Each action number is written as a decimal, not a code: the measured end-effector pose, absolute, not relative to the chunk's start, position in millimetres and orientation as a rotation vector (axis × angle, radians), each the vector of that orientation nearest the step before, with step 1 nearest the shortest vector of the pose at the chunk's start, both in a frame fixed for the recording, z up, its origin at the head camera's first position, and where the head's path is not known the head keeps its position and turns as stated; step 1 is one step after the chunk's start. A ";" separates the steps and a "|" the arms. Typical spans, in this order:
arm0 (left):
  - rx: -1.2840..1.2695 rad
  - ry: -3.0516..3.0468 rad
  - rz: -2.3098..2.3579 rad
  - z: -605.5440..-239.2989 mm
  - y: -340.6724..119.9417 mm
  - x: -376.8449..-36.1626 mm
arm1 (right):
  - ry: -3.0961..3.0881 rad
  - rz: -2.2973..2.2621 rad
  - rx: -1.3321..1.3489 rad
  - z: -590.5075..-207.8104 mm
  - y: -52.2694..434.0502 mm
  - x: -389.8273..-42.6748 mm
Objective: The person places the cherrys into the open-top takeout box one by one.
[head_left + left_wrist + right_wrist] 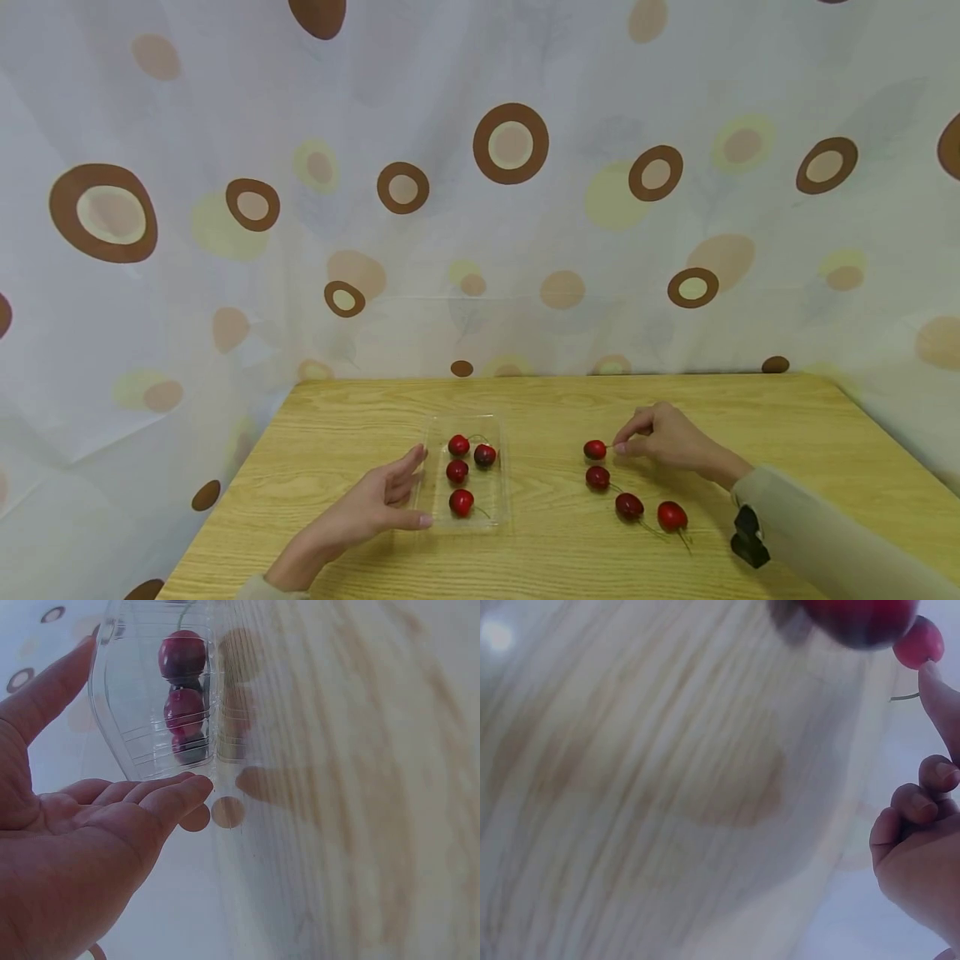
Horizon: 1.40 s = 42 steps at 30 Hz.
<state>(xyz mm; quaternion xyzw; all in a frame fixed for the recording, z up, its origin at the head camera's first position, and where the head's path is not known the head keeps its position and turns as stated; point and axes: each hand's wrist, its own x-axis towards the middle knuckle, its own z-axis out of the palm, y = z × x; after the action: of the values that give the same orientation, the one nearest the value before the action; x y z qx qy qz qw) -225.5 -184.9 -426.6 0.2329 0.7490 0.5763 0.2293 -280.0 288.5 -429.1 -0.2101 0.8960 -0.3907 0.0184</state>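
A clear plastic box (487, 486) sits left of the table's middle with several red cherries (461, 502) in it, some with stems. My left hand (371, 504) is at the box's left side, thumb and fingers spread along its wall; the left wrist view has its fingertips close to the plastic wall, and whether they touch is hard to tell. On the right, my right hand (670, 437) pinches the stem of a red cherry (595, 450) between thumb and forefinger. Its other fingers (913, 804) are curled in the right wrist view.
Nearer me than the right hand lie three more cherries: one dark red (597, 477), another dark red (629, 507) and a brighter one (672, 516). The wooden table (558, 550) ends at the back against a patterned curtain (435, 250).
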 end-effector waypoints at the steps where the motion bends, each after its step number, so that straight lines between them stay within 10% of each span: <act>1: 0.641 2.062 1.587 -426.6 -184.9 -225.6 | 2.780 -1.218 -0.643 -428.3 287.4 -279.6; 42: 0.642 2.062 1.590 -427.3 -185.5 -225.2 | 2.586 -1.452 -0.595 -394.8 191.0 -275.3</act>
<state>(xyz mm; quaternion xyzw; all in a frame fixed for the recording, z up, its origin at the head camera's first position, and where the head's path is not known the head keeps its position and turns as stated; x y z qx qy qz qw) -225.2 -185.5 -427.3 0.2332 0.7487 0.5773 0.2277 -275.3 191.0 -394.8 -0.1964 0.8535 -0.4791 0.0584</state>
